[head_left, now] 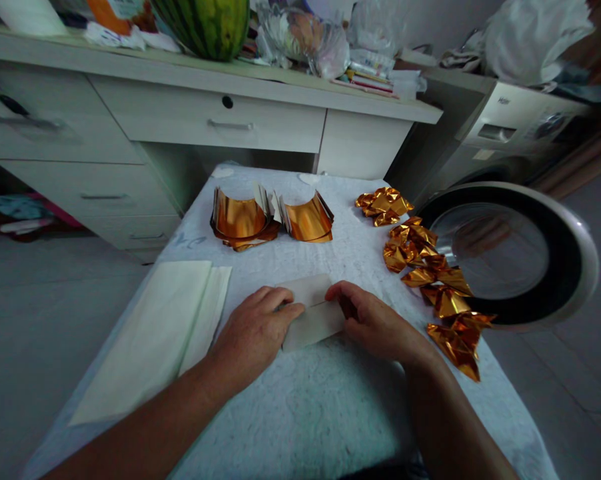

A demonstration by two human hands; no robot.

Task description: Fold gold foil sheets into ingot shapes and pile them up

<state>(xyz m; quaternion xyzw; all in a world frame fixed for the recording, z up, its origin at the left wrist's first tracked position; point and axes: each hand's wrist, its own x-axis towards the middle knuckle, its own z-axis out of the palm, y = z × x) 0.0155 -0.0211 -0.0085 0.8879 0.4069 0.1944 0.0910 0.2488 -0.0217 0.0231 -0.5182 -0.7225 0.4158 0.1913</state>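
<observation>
A small pale sheet of paper (314, 325) lies on the cloth-covered table, with a crease or folded edge running across its middle. My left hand (260, 325) presses on its left side, thumb and fingers bent over it. At its right edge, my right hand (368, 317) pinches the paper between thumb and curled fingers. Behind the hands stand two curved stacks of copper-gold foil paper (240, 219). Folded gold foil pieces (448, 301) are strung along the table's right side. To the left rests a pile of larger pale paper sheets (145, 327).
The table (300, 420) wears a light patterned cloth. Beyond it is a white desk (270, 123) with drawers, carrying a watermelon (205, 27) and plastic bags. A washing machine (510, 127) stands at the right, its round door (575, 260) open beside the table edge.
</observation>
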